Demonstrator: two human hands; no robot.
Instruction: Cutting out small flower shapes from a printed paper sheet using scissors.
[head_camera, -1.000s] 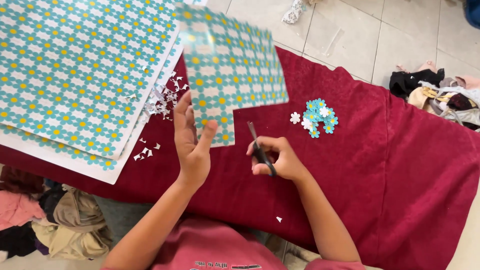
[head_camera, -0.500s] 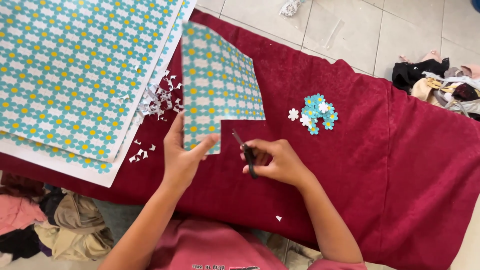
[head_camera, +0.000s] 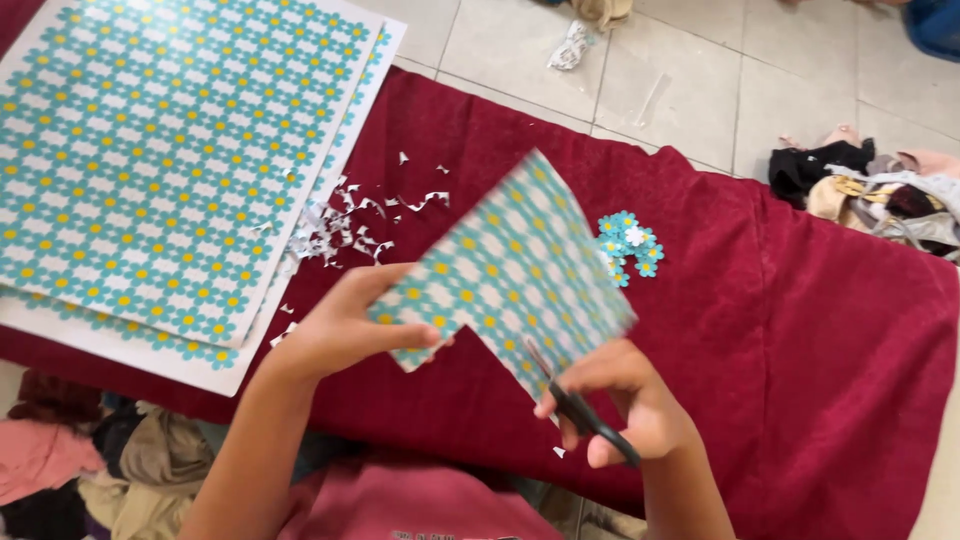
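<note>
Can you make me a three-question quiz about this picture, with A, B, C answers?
1. Where is the little pile of cut-out flowers?
A. On the red cloth, past the sheet being cut
B. On the floor tiles
C. On top of the big sheets

2. What colour are the scissors' handles?
A. Yellow
B. Black
C. White

3. What is the left hand doing?
A. Lying flat on the cloth
B. Picking up scraps
C. Holding the flowered sheet up

Answers:
1 A: the flowers lie on the red cloth, beyond the flowered sheet.
2 B: the scissors in the right hand have dark black handles.
3 C: its fingers grip the sheet's lower corner, lifted off the cloth.
</note>
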